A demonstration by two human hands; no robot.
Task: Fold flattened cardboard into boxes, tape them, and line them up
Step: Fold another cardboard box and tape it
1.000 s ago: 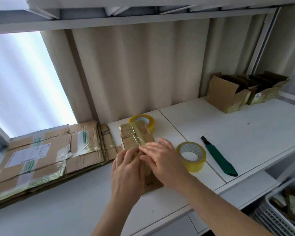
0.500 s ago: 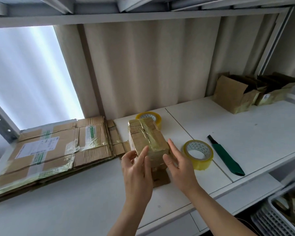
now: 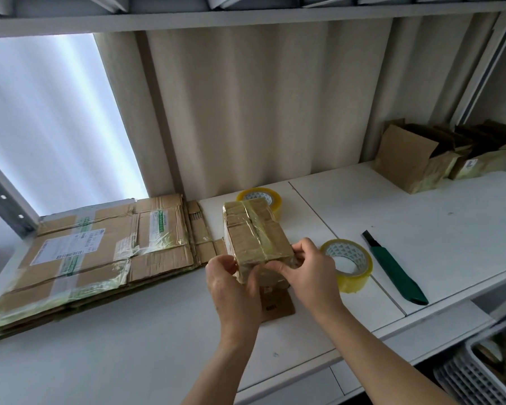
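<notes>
Two hands hold one small taped box point(image 3: 256, 238) off the white table point(image 3: 421, 229). Left of the left hand point(image 3: 231, 285) lies the flattened cardboard stack point(image 3: 100, 252), handy for the next fold. That hand grips the box's near-left corner; the right hand point(image 3: 310, 273) pinches the near end, probably pressing tape flat. Just right sits a tape roll point(image 3: 348, 264), then a green knife point(image 3: 395, 273). Bare tabletop beyond leads to the finished boxes point(image 3: 415, 162).

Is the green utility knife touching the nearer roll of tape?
Apart. The head view shows bare white shelf between the green utility knife and the nearer roll of tape.
</notes>
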